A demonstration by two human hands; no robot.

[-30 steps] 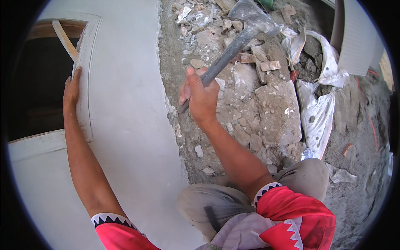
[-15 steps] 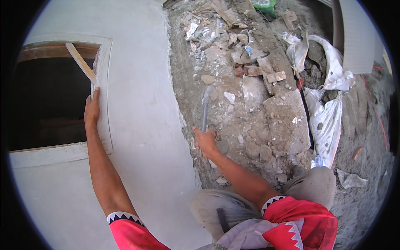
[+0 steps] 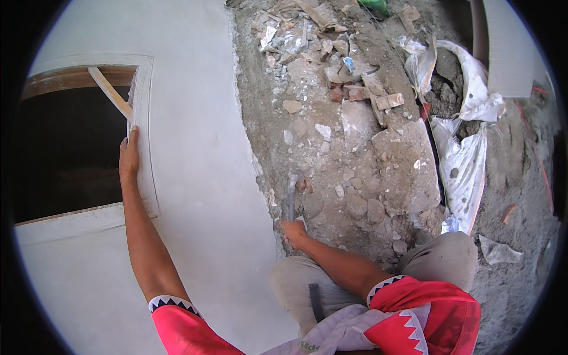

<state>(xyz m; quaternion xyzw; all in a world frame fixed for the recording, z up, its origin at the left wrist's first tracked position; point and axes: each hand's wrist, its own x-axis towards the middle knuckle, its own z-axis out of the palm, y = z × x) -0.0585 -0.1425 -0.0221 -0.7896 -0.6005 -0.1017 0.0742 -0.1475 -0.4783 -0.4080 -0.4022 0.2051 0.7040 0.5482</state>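
"Pale wall [image 3: 195,177] runs between the left hand [image 3: 129,157] and the right hand [image 3: 293,232], with rubble [image 3: 355,142] spread ahead of the right one. What are the hands holding?"

"The right is closed around the handle of a grey tool [image 3: 291,204], which points ahead, near the wall's ragged edge. Most of its fingers are hidden from this angle."

"And the tool's head?"

"Hard to make out. It's blurred and small, at the far end, just beyond the right hand; I couldn't tell you its shape."

"What about the left?"

"Set on the inner edge of a white frame [image 3: 145,118], fingers pointing ahead. Some fingertips go out of sight at the dark opening [image 3: 65,148], so I can't tell how far that hand is open, or whether it grips the frame or just leans there."

"Anything beside it?"

"A wooden strip [image 3: 109,93] slants across the opening's corner, just beyond the fingertips. Inside, it's too dark to read."

"Farther right?"

"Well to the right of the right hand lies a torn white sack [image 3: 464,163]. Far ahead, something green [image 3: 376,7] is cut off at the top."
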